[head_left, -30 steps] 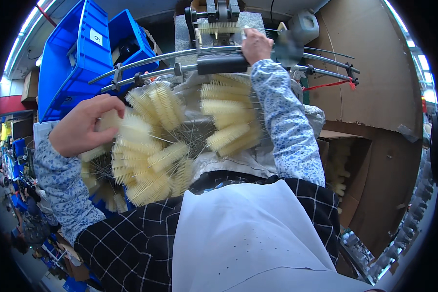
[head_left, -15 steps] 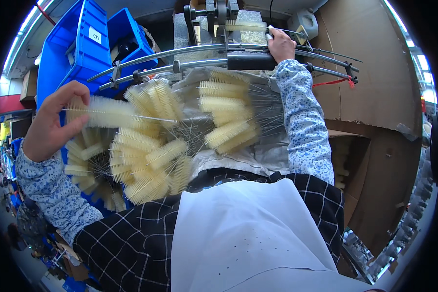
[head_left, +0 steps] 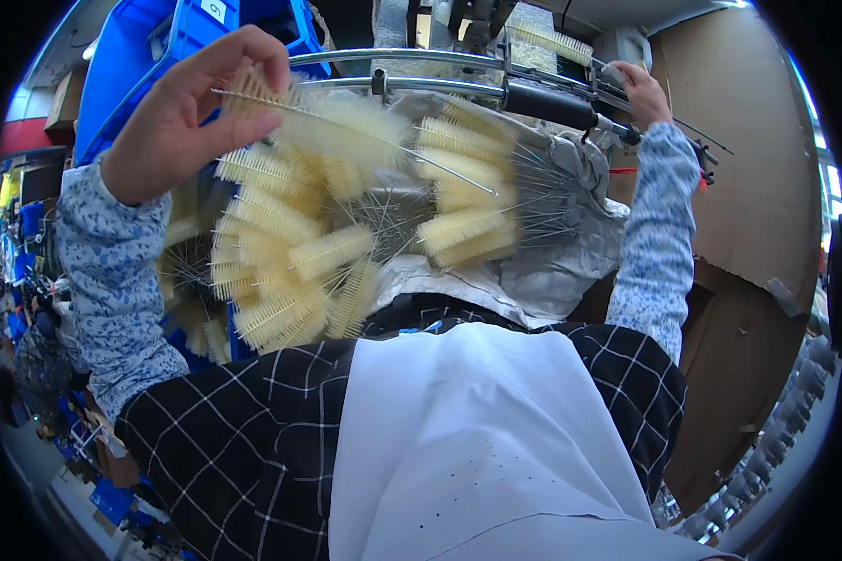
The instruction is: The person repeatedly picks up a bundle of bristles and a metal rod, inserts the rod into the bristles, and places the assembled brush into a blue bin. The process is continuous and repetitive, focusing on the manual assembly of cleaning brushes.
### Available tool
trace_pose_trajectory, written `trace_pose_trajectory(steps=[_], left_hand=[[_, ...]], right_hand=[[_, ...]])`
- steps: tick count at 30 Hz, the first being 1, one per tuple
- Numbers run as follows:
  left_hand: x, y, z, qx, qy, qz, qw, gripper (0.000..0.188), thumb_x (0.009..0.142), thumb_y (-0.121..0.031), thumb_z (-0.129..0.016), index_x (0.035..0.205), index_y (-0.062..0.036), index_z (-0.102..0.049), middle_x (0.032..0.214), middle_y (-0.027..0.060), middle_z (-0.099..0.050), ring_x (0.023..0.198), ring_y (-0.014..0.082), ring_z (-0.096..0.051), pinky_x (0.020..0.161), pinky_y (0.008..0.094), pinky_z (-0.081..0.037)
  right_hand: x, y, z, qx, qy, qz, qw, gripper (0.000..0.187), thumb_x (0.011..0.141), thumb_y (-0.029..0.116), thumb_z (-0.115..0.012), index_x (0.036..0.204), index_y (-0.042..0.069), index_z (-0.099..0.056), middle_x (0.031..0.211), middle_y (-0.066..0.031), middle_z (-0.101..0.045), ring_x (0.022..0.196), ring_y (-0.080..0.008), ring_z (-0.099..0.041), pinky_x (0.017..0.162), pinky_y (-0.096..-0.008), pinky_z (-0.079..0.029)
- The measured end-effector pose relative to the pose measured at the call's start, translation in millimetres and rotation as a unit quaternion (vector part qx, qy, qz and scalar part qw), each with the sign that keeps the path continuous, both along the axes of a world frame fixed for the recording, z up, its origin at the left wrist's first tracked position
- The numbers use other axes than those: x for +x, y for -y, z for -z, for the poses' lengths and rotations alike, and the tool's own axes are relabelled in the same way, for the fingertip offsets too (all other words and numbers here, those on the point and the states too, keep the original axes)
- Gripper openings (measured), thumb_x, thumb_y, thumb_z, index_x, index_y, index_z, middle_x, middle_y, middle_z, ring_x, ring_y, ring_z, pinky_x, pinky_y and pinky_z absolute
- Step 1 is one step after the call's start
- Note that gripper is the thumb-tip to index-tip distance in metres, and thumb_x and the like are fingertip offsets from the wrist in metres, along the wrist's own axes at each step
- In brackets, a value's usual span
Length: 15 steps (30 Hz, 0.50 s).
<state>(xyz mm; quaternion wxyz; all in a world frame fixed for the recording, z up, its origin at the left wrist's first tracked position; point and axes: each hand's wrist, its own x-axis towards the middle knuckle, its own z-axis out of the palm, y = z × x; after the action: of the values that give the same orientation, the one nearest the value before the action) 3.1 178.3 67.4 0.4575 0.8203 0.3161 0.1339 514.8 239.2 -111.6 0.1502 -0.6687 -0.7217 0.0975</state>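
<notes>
left hand [head_left: 182,117] pinches a cream wire brush [head_left: 355,126] above the brush pile [head_left: 290,271]; right hand [head_left: 641,89] grips another brush [head_left: 552,39] at the machine

Brush [head_left: 346,126] in left hand [head_left: 182,117]: pale cream bristles, soft, matt; thin twisted wire stem, bright metal. Brush pile [head_left: 299,262], frame centre: same bristle, same wire. Rails [head_left: 412,58], top: polished metal, glossy. Black grip [head_left: 547,103] near right hand [head_left: 641,89]: matt, rubber-like. Bins [head_left: 159,65], upper left: blue plastic, smooth. Box [head_left: 748,215], right: brown cardboard, matt. Apron [head_left: 477,439]: white cloth.
</notes>
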Motion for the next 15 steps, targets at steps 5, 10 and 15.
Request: trace_pose_trajectory(steps=[5, 10, 15], left_hand=[[36.1, 10.0, 10.9, 0.017, 0.036, 0.029, 0.999, 0.025, 0.078, -0.007, -0.057, 0.1, -0.0071, -0.045, 0.089, -0.0011, -0.045, 0.084, 0.0068, -0.045, 0.08, 0.0235, -0.037], [85.8, 7.3, 28.7, 0.017, 0.101, 0.03, 0.994, 0.022, 0.075, -0.004, -0.058, 0.095, -0.0054, -0.047, 0.085, 0.0002, -0.049, 0.077, 0.0082, -0.049, 0.074, 0.0245, -0.042], [116.4, 30.0, 53.8, 0.019, 0.103, -0.044, 0.994, 0.022, 0.072, -0.002, -0.06, 0.09, -0.0039, -0.048, 0.082, 0.0022, -0.053, 0.072, 0.0125, -0.052, 0.066, 0.0263, -0.045]], right_hand=[[-9.4, 54.7, -48.5, -0.099, -0.065, -0.003, 0.993, 0.023, 0.082, 0.01, -0.047, 0.102, 0.009, -0.059, 0.095, -0.0095, -0.061, 0.09, -0.0239, -0.057, 0.077, -0.0329, -0.044], [-42.2, 113.9, -89.4, -0.265, -0.221, -0.105, 0.933, 0.024, 0.084, 0.01, -0.048, 0.105, 0.006, -0.057, 0.1, -0.0082, -0.058, 0.091, -0.0195, -0.054, 0.081, -0.0331, -0.045], [-157.2, 119.1, -98.9, -0.299, -0.387, -0.231, 0.841, 0.035, 0.089, 0.017, -0.044, 0.12, 0.003, -0.042, 0.107, -0.007, -0.054, 0.101, -0.0151, -0.049, 0.09, -0.0279, -0.037]])
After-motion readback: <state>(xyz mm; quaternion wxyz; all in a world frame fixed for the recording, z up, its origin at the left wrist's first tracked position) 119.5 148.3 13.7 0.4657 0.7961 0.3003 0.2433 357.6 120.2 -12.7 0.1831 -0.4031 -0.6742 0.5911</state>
